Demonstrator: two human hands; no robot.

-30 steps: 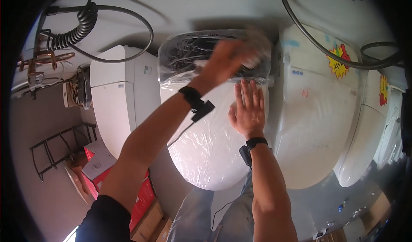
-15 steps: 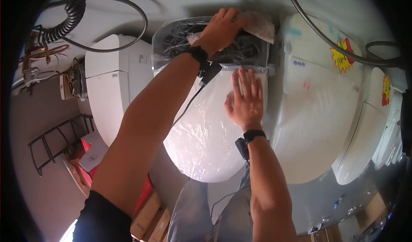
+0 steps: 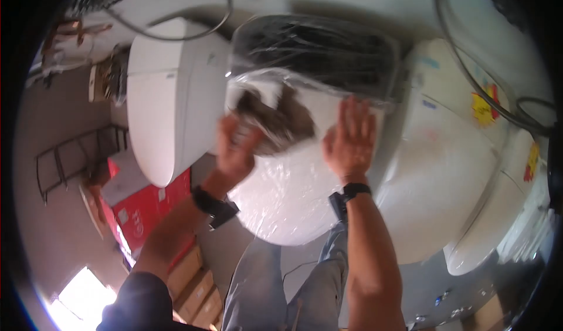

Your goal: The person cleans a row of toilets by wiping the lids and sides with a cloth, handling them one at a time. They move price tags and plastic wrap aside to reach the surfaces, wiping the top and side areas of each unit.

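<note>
A brown-grey cloth [image 3: 278, 120], smeared by motion, hangs bunched over the pale front of a white appliance [image 3: 293, 196] wrapped in clear plastic. My left hand [image 3: 236, 152] grips the cloth's near end at the left; its fingers are blurred. Flat against the same front, near the top edge, lies my right hand [image 3: 352, 134], fingers stretched out and holding nothing. Behind both hands is the appliance's dark top panel [image 3: 316, 52], covered by wrinkled plastic film.
A white cabinet-like appliance [image 3: 155, 102] stands at the left, another with a yellow-red price sticker [image 3: 484, 107] at the right. Grey hoses [image 3: 469, 73] hang above. A red box [image 3: 146, 205], cardboard boxes [image 3: 196, 293] and a black metal rack [image 3: 76, 155] are at lower left.
My left hand has come off the dark top panel, bringing the cloth down and toward me over the white front. The right hand stays flat near the upper edge. The view has shifted slightly.
</note>
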